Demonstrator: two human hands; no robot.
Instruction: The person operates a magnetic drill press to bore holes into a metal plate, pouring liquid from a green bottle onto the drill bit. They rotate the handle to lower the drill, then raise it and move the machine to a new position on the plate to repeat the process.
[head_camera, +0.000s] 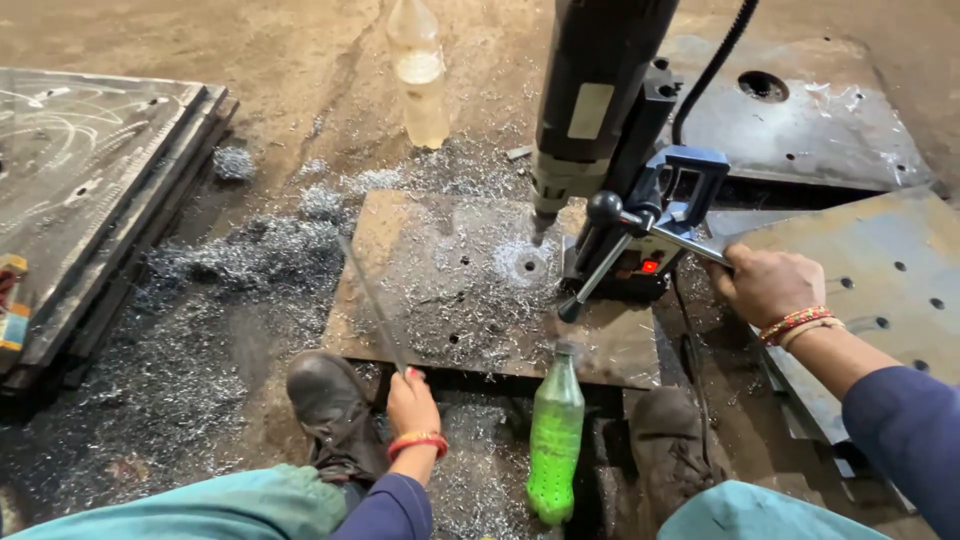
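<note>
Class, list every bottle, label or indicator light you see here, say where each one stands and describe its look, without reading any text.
Clear plastic bottle: upright on the floor beyond the steel plate, pale liquid inside.
Green plastic bottle: standing at the plate's near edge, between the shoes.
Pale rectangular label: on the black drill body.
Red indicator light: small glow on the drill's base.

Right hand (765, 283) closed around a feed handle (690, 240) of the magnetic drill (600, 120). Drill bit sits just above a hole (528, 266) in the rusty steel plate (470, 290), ringed with swarf. Left hand (412, 400) grips a thin metal rod (372, 300) lying across the plate. Green plastic bottle (555, 440) stands between two dark shoes. Clear bottle (420, 75) stands beyond the plate on the floor.
</note>
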